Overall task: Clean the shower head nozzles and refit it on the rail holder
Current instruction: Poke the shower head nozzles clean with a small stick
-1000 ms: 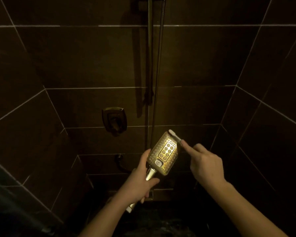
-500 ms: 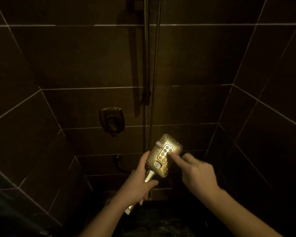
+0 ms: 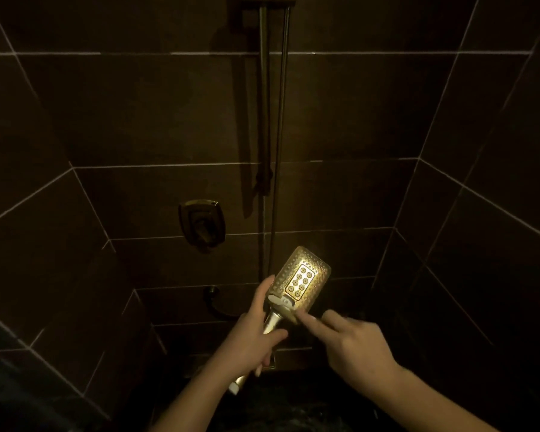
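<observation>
A gold rectangular shower head [image 3: 306, 275] faces up at me, nozzle face lit. My left hand [image 3: 250, 338] grips its handle just below the head, thumb along the head's left edge. My right hand [image 3: 356, 347] holds a small white-headed brush [image 3: 279, 302], index finger stretched along it. The brush head lies on the lower end of the nozzle face, near the handle. The rail [image 3: 264, 104] runs up the back wall, with its holder [image 3: 264, 179] dark and bare at mid-height. The brush's handle is hidden in my fingers.
The hose [image 3: 281, 120] hangs down beside the rail to behind the shower head. A metal mixer handle [image 3: 201, 224] sits on the back wall to the left, a hose outlet [image 3: 212, 291] below it. Dark tiled walls close in on both sides.
My right hand has drawn the brush from the top edge of the shower head down across the nozzles to its lower end. The left hand holds the head almost still.
</observation>
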The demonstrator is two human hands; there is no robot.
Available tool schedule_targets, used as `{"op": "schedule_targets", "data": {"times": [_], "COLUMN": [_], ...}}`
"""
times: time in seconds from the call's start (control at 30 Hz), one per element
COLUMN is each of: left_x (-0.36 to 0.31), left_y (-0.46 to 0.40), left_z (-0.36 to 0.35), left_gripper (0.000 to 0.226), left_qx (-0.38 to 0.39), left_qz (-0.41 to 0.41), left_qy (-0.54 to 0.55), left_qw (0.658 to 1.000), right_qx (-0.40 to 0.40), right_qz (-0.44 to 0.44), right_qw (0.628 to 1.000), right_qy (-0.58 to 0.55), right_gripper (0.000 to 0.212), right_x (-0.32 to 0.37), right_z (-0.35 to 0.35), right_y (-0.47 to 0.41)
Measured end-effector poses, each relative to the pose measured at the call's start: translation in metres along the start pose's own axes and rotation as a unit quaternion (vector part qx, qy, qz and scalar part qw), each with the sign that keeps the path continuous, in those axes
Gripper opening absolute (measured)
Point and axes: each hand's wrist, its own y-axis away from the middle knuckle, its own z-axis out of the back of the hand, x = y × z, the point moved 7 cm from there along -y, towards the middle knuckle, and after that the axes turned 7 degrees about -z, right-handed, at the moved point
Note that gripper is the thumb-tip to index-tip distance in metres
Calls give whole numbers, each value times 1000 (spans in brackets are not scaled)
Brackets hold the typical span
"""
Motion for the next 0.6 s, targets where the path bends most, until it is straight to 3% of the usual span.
{"op": "schedule_targets", "data": {"times": [0.2,0.3,0.4,0.6], "left_x": [-5,-3,2,3], "left_y": [2,0,2,3], "left_z": [-6,-5,-6,-11], "left_gripper": [101,103,104,103], "left_qx": [22,16,12,17], "left_qz": [-2,3,9,10], "left_qy": [7,9,17,17], "left_qw": [1000,1000,1000,1000], "right_qx": [-73,-47,-12,-63], "right_qz": [-166,-90,4,-149], "right_qw": [983,995,1000,987], "right_qy": [22,-1,-9,21], "right_gripper": [63,68,58,64], "right_x": [-66,-36,-4,-58], "right_z": [30,17,0,20], "right_y": [-36,-21,5,-26]}}
